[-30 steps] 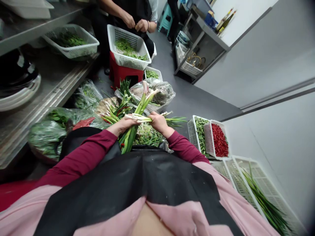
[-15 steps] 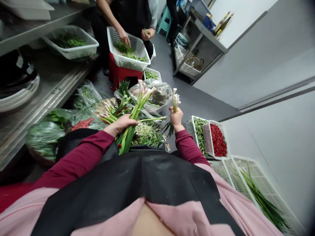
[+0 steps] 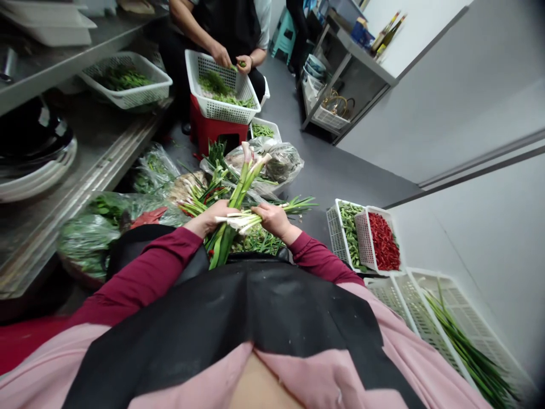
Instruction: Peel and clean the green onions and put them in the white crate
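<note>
My left hand [image 3: 210,218] is closed around a few thick green garlic stalks [image 3: 242,186], their pale, pinkish bulbs pointing away from me and the flat leaves hanging toward my lap. My right hand [image 3: 276,220] grips a bunch of thinner spring onions [image 3: 238,221]. Their white ends point left, crossing over the thick stalks close to my left fingers, and the green tops stick out to the right. Whether the bunch touches my left hand I cannot tell. Below both hands lies a heap of loose green trimmings [image 3: 264,241].
A co-worker's hands [image 3: 243,63] work over a white basket [image 3: 230,115] on a red stool [image 3: 202,126]. Bagged vegetables [image 3: 87,238] lie left, beside a metal shelf [image 3: 91,199]. Baskets of green beans or peppers [image 3: 349,218] and red chillies [image 3: 383,241] stand right.
My right hand has swung left and toward me with its bunch, which turned from upright to lying across the thick stalks. My left hand stays nearly in place. The co-worker's hands came together.
</note>
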Tool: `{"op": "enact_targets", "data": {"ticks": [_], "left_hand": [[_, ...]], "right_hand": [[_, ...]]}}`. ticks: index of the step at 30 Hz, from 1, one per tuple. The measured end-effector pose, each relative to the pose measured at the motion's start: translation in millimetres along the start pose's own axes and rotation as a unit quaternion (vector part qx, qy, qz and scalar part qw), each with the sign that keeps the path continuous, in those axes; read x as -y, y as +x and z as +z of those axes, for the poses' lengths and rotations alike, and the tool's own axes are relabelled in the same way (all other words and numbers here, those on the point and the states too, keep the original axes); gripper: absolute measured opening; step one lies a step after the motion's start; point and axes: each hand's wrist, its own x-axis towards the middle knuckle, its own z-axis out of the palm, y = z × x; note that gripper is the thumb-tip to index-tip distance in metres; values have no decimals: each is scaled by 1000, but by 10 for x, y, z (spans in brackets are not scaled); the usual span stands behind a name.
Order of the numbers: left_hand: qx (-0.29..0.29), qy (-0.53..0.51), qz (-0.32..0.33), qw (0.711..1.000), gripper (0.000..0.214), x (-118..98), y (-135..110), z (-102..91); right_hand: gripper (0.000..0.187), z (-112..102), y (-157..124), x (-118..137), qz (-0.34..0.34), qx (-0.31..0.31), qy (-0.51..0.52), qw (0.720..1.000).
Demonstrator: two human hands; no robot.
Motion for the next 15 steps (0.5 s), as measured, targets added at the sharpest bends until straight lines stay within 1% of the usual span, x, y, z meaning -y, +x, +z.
{"op": "enact_targets", "data": {"ticks": [2, 4, 6, 7, 8, 10, 11, 12, 13, 15], "left_hand": [[-12, 9, 1, 1000, 15, 14, 31, -6], [-4, 1, 6, 1000, 16, 14, 46, -2], [6, -10, 10, 1000, 17, 6, 38, -3], [8, -16, 12, 1000, 18, 2, 26, -9], [9, -19, 10, 1000, 19, -1, 12, -20], [9, -19, 6, 1000, 20, 1, -19, -53], [13, -17, 7, 1000, 20, 4, -33, -70], [18, -14, 11, 1000, 21, 8, -45, -82], [23, -7, 14, 1000, 21, 10, -54, -86], [32, 14, 17, 999, 21, 10, -64, -67]], "right_hand": [[29, -16, -6, -29, -6, 12, 12, 1000], [27, -28, -12, -38, 5, 11, 35, 999], [24, -41, -25, -84, 37, -22, 64, 997], [23, -53, -40, -143, 70, -54, 74, 993], [24, -69, -66, -230, 117, -90, 75, 986], [26, -112, -146, -479, 248, -150, 51, 956], [27, -136, -197, -626, 314, -159, 31, 935], [27, -157, -247, -771, 369, -153, 11, 917], [26, -172, -289, -903, 406, -138, -7, 904], [22, -175, -320, -1100, 433, -103, -33, 895]]}}
